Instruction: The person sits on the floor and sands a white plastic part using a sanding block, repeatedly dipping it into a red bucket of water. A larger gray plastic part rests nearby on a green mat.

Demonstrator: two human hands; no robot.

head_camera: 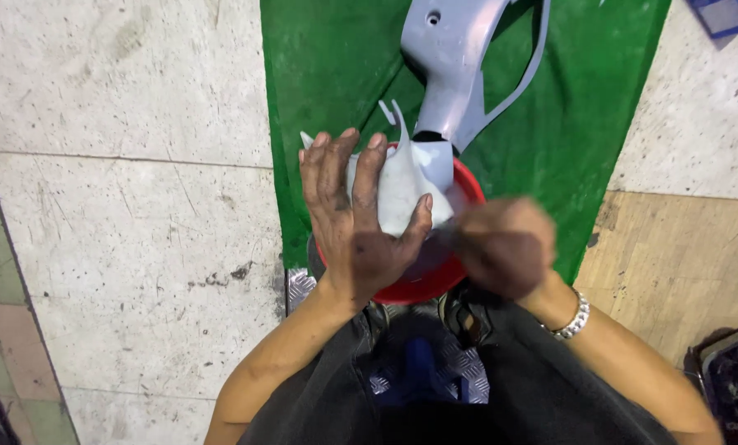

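At the centre of the frame a crumpled sheet of white paper or thin plastic (pixel 402 185) lies over a round red plastic bowl (pixel 435 280), which sits at the lower edge of a green cloth mat (pixel 336 66). The left hand (pixel 356 222) is spread flat on the sheet, 4 fingers fanned toward the top of the frame and the thumb hooked round its right edge, so the sheet is pinned against the bowl rather than pinched; that hold looks meant to keep the loose sheet from sliding. The right hand (pixel 505 247), just right of centre, is blurred; it seems curled near the bowl's rim, but whether it is closed on anything I cannot tell. A metal watch band (pixel 573 317) shows on that wrist. Above the bowl, at top centre, a grey moulded plastic panel (pixel 451 58) rests on the mat, its lower tip touching or just behind the sheet. Pale stone floor tiles (pixel 121 206) fill the left of the frame.
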